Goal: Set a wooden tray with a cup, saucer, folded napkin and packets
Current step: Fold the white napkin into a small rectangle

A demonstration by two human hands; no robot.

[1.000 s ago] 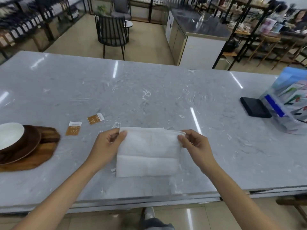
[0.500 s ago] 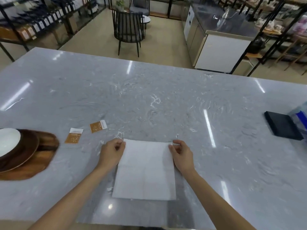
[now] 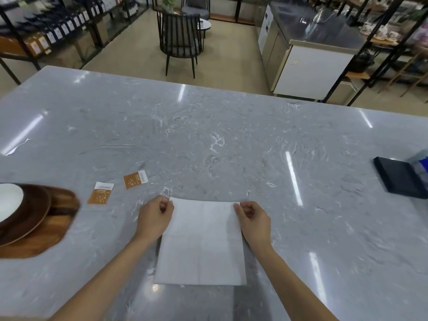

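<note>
The white square paper napkin (image 3: 201,242) lies flat on the grey marble tabletop (image 3: 231,140) before you. Your left hand (image 3: 154,218) and right hand (image 3: 253,222) each pinch a far corner with curled fingers. Two orange packets (image 3: 100,193) lie left, beside the brown wooden tray (image 3: 58,218).
</note>
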